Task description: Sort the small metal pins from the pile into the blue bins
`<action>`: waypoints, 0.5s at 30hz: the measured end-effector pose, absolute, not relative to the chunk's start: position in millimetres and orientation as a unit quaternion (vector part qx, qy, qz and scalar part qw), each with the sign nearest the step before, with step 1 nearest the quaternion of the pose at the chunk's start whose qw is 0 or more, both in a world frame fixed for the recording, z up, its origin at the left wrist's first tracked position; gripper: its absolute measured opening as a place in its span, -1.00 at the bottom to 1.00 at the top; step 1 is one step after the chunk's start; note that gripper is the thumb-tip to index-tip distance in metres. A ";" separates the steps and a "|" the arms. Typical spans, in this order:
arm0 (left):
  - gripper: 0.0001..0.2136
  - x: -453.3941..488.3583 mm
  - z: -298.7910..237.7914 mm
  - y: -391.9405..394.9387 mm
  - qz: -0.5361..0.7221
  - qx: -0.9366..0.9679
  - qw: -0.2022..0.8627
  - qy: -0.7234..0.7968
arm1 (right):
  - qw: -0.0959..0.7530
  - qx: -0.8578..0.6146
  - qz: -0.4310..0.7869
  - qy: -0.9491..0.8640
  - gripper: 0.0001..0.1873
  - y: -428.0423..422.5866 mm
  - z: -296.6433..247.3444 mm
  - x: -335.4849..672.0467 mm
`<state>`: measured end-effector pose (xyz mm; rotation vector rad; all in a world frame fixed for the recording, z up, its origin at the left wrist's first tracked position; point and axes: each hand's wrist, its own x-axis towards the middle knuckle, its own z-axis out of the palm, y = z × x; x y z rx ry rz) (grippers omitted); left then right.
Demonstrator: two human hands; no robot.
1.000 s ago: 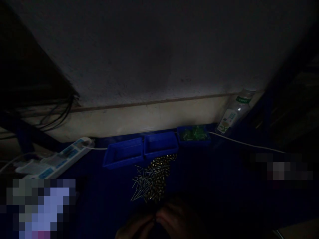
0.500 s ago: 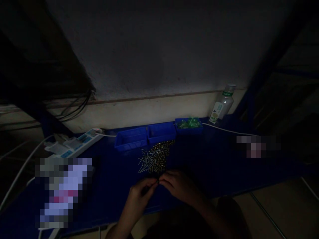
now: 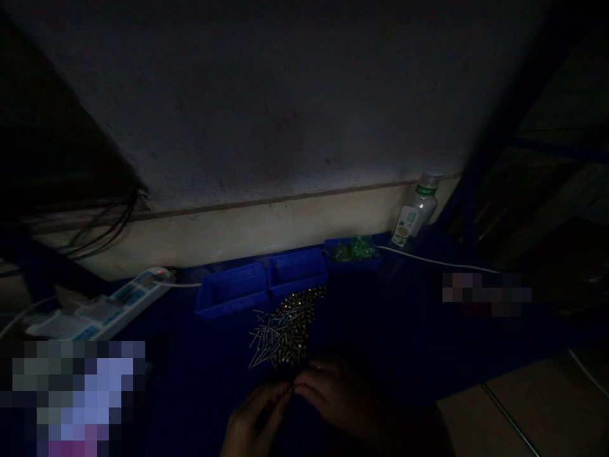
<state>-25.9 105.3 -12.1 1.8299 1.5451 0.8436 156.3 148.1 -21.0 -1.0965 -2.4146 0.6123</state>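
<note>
Just the one view here, worn on the person's head, looking forward and down over the desk [image 3: 380,330], with the wall [image 3: 285,114] filling the upper half of the frame. Nearest the lens, at bottom centre, come the left hand [image 3: 252,416] and right hand [image 3: 330,393]; the desk's far edge, mid-frame, tilts gently up toward the right.

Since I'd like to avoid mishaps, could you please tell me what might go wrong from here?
The small part that seems pinched between the left hand and right hand could slip and be hard to find in this dim light. Both hands are close to the loose metal pieces, so a bump might scatter some.
</note>
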 end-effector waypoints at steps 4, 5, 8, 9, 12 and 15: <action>-0.76 -18.3 -6.0 108.6 0.321 0.687 0.304 0.578 | 0.210 -0.365 0.171 -0.891 -0.79 148.2 -18.5 157.1; -0.76 -17.2 -5.6 107.3 0.323 0.690 0.305 0.572 | 0.207 -0.371 0.150 -0.893 -0.79 145.4 -18.9 156.8; -0.75 -14.5 -5.1 101.1 0.339 0.689 0.294 0.569 | 0.217 -0.393 0.127 -0.885 -0.80 136.9 -20.5 154.9; -0.75 -13.8 -4.9 99.3 0.344 0.687 0.290 0.570 | 0.226 -0.399 0.135 -0.879 -0.80 135.5 -20.7 154.0; -0.72 -13.6 -4.5 97.2 0.349 0.680 0.296 0.573 | 0.243 -0.391 0.190 -0.867 -0.80 137.0 -19.9 151.2; -0.68 -16.6 -6.4 99.7 0.352 0.675 0.299 0.576 | 0.258 -0.397 0.204 -0.857 -0.83 139.8 -19.3 149.4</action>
